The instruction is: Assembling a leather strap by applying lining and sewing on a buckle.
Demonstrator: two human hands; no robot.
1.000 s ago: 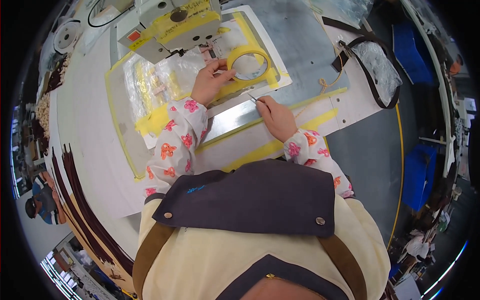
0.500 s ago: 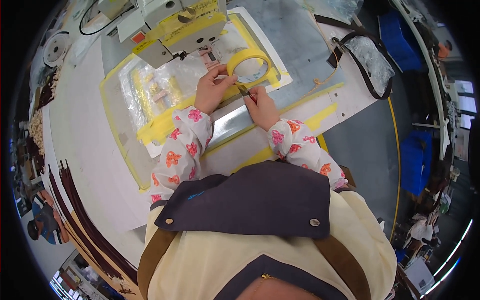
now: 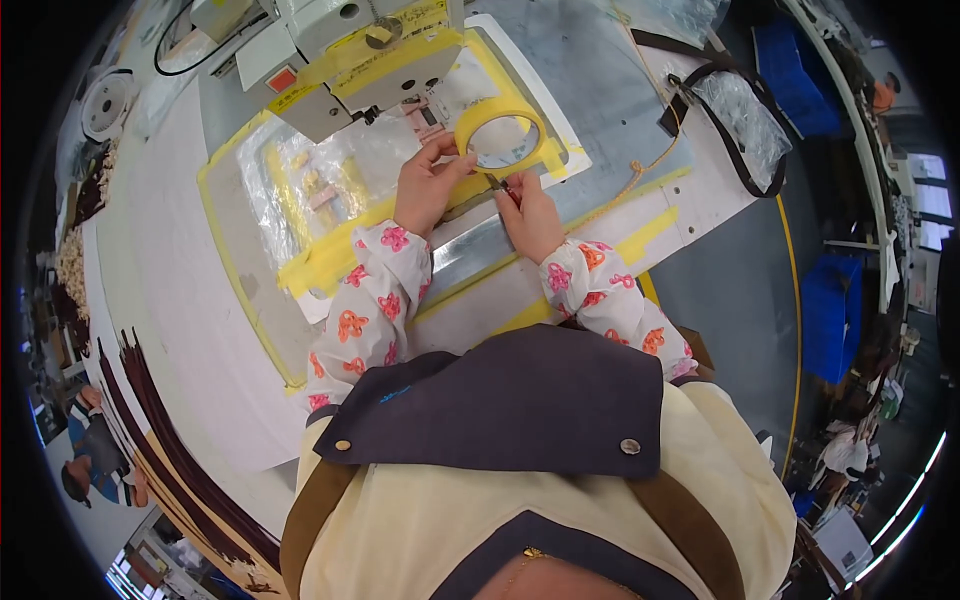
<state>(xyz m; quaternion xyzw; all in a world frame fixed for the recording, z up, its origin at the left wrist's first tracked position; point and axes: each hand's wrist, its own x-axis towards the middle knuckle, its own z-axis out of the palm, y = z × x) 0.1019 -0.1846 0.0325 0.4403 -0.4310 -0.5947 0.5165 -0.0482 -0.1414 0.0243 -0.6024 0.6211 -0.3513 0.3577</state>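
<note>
My left hand (image 3: 428,187) pinches the near left rim of a roll of yellow tape (image 3: 497,107), which is tilted up above the work plate. Closed around a small cutting tool with a dark blade (image 3: 494,182) and a reddish handle, my right hand (image 3: 534,222) is just right of the left one. The blade's tip is at the roll's lower edge; whether it touches the tape is too small to tell. Beneath both hands lies a template of clear plastic (image 3: 262,190) edged with yellow tape, beside a shiny metal strip (image 3: 468,247).
A sewing machine head (image 3: 385,70) stands over the template, close beyond my left hand. To the right are an orange cord (image 3: 636,172), a black strap (image 3: 735,170) and clear plastic bags. Dark red strips (image 3: 175,430) hang at the table's left edge. Another person (image 3: 100,450) is at far left.
Both hands have shifted slightly right. The cutting tool's blade has turned and moved a little right and down along the roll's edge. The tape roll stays nearly in place.
</note>
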